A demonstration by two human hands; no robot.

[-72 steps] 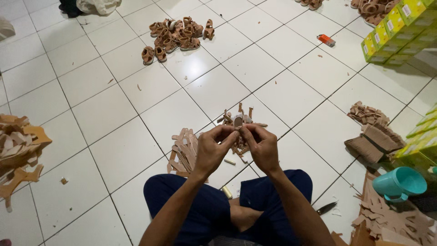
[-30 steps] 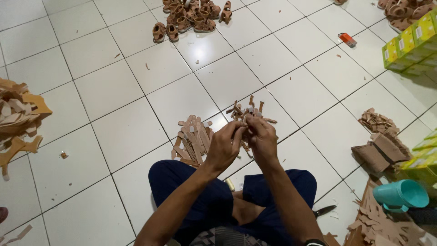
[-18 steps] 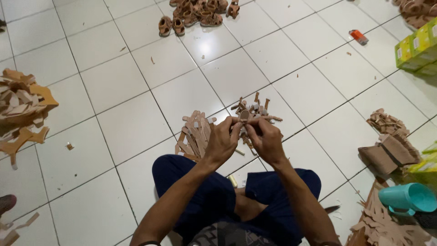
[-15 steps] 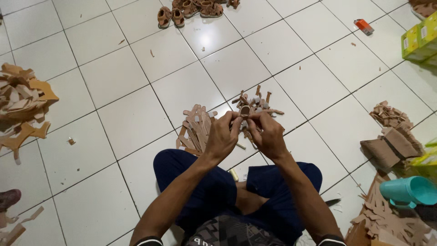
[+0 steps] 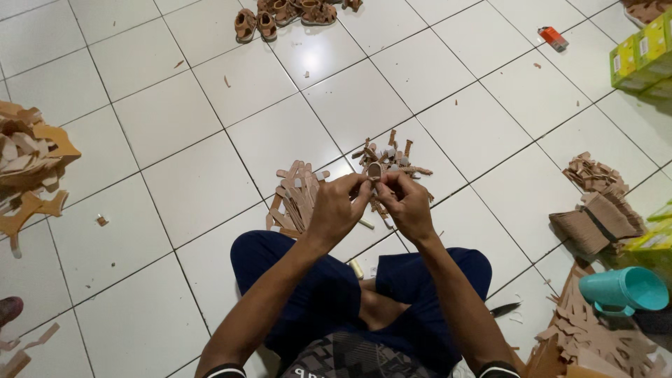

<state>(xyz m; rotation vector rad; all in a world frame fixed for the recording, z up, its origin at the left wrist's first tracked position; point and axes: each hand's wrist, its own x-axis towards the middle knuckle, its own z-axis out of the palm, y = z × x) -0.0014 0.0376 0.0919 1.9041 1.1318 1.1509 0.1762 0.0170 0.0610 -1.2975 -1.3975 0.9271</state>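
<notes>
I sat cross-legged on the white tiled floor (image 5: 189, 119), and everything around me lay on it. Taking the small tan strap piece (image 5: 374, 171) in my hands as the landmark: far to its left sat the big heap of tan cut-outs (image 5: 31, 164), and well to its lower right another spread of tan offcuts (image 5: 595, 336) beside my knee. To its right and slightly below lay a stack of brown folded pieces (image 5: 595, 220), with the teal plastic mug (image 5: 626, 290) lying on its side below that stack. Far up and to the right stood the green and yellow boxes (image 5: 647, 52). Well above the strap piece, at the top edge, was a cluster of brown sandals (image 5: 283, 14). Just left of it lay a pile of flat tan strips (image 5: 297, 196), and directly behind it, touching the space under my hands, a smaller pile of strap pieces with buckles (image 5: 392, 164). An orange lighter (image 5: 553, 37) lay far up and right.

My left hand (image 5: 336, 210) and right hand (image 5: 409, 206) met above the floor in front of my knees. The fingers (image 5: 360, 187) of both hands were pinched nearly closed on the strap piece, left thumb and forefinger on its left side, right ones on its right, so it stood upright between them. I could not tell what fitting it carried.
</notes>
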